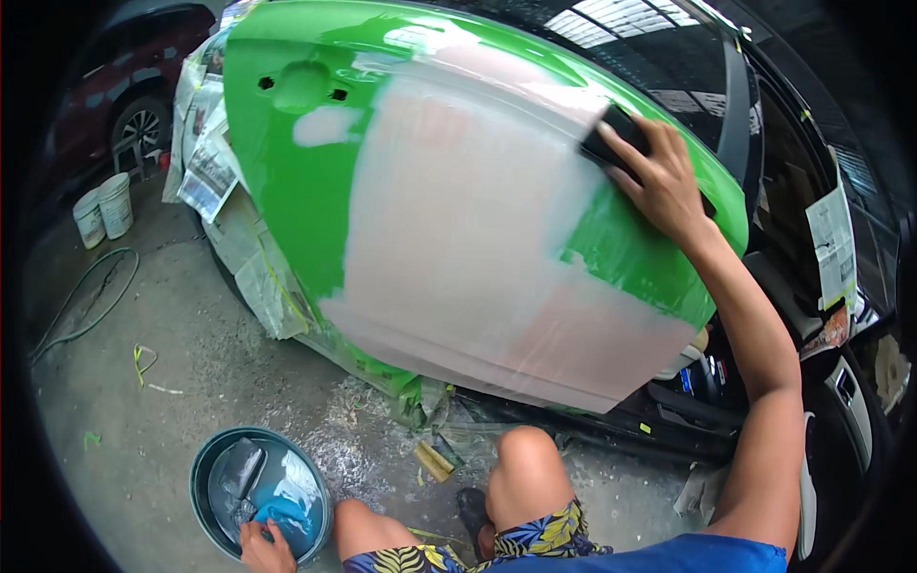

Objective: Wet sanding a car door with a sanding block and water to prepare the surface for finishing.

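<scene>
The green car door has a large pale sanded patch in its middle and stands open above the floor. The right hand presses a black sanding block flat against the door's upper right edge, fingers curled over it. The left hand grips something blue in a water bucket on the floor.

white buckets | green hose | masking newspaper | parked dark car

Right hand pressing black sanding block on green car door; left hand in basin.
</scene>
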The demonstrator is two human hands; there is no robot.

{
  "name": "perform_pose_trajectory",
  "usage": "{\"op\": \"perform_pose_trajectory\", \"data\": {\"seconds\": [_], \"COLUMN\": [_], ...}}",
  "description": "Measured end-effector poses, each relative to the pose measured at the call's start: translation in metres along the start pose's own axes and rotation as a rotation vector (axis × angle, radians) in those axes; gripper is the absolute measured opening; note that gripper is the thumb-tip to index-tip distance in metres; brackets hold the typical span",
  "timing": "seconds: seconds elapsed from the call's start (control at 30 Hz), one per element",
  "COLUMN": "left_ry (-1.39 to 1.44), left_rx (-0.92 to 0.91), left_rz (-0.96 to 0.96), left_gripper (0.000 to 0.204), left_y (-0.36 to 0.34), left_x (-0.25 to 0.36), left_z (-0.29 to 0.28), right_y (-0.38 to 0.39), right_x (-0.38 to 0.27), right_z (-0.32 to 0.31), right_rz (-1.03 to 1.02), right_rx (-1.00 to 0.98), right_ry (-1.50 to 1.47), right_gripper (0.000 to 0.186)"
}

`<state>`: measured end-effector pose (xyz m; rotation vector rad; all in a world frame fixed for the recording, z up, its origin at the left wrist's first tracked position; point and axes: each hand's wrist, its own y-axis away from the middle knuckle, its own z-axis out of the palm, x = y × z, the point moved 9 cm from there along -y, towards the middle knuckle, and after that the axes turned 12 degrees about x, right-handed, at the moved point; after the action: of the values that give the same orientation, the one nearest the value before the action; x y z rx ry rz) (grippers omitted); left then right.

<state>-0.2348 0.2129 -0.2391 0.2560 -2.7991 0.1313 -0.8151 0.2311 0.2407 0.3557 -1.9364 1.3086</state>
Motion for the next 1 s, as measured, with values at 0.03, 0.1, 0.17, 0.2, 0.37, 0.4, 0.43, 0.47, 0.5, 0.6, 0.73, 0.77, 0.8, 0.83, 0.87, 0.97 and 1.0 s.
{"op": "perform_pose_trajectory", "data": {"seconds": [0.03, 0.1, 0.17, 0.2, 0.37, 0.4, 0.43, 0.47, 0.5, 0.6, 0.73, 0.77, 0.8, 0.83, 0.87, 0.97, 1.0], "left_ry": [-0.004, -0.017, 0.102, 0.113, 0.085, 0.08, 0.079, 0.086, 0.099, 0.117, 0.128, 0.13, 0.123, 0.081, 0.08, 0.09, 0.103], "left_rx": [0.004, -0.011, 0.315, 0.269, 0.22, 0.216, 0.216, 0.28, 0.343, 0.288, 0.271, 0.271, 0.273, 0.284, 0.279, 0.303, 0.317], "left_rz": [-0.006, 0.001, 0.03, 0.002, -0.003, -0.022, -0.026, 0.006, 0.037, -0.037, 0.007, 0.011, 0.011, 0.035, 0.027, -0.039, -0.009], "left_gripper": [0.042, 0.042, 0.028, 0.029, 0.028, 0.027, 0.027, 0.027, 0.027, 0.025, 0.026, 0.026, 0.026, 0.026, 0.026, 0.025, 0.025], "left_y": [0.0, -0.006, -0.005, -0.011, -0.011, -0.007, -0.006, -0.003, -0.001, -0.001, -0.013, -0.012, -0.013, -0.012, -0.009, 0.0, 0.0], "left_x": [-0.002, -0.015, -0.034, -0.031, -0.029, -0.032, -0.036, -0.039, -0.034, -0.034, -0.018, -0.019, -0.025, -0.026, -0.027, -0.044, -0.035], "left_z": [0.002, 0.026, 0.021, 0.026, 0.03, 0.026, 0.028, 0.026, 0.021, 0.019, 0.033, 0.033, 0.031, 0.029, 0.03, 0.014, 0.016], "right_y": [-0.028, -0.093, -0.164, -0.193, -0.144, -0.101, -0.066, -0.033, -0.017, -0.046, -0.169, -0.194, -0.197, -0.197, -0.194, -0.121, -0.11], "right_x": [-0.02, -0.058, -0.103, -0.118, -0.093, -0.069, -0.05, -0.032, -0.028, -0.039, -0.098, -0.116, -0.12, -0.119, -0.115, -0.091, -0.085], "right_z": [0.022, 0.074, 0.128, 0.148, 0.108, 0.08, 0.049, 0.027, 0.011, 0.035, 0.124, 0.14, 0.142, 0.143, 0.142, 0.089, 0.084], "right_rz": [-0.005, -0.002, 0.011, -0.038, -0.05, -0.047, 0.04, 0.061, 0.059, 0.014, -0.078, -0.117, -0.118, -0.129, -0.14, -0.047, -0.037], "right_rx": [0.008, 0.036, 0.06, 0.108, 0.0, 0.126, 0.071, 0.005, -0.002, 0.039, 0.063, 0.148, 0.152, 0.136, 0.118, 0.028, 0.014], "right_ry": [-0.034, -0.084, -0.095, -0.017, -0.151, -0.165, -0.185, -0.055, -0.028, -0.047, -0.014, 0.047, 0.032, 0.01, -0.009, -0.085, -0.05], "right_gripper": [0.067, 0.056, 0.053, 0.053, 0.058, 0.063, 0.065, 0.065, 0.065, 0.064, 0.052, 0.054, 0.054, 0.054, 0.053, 0.062, 0.064]}}
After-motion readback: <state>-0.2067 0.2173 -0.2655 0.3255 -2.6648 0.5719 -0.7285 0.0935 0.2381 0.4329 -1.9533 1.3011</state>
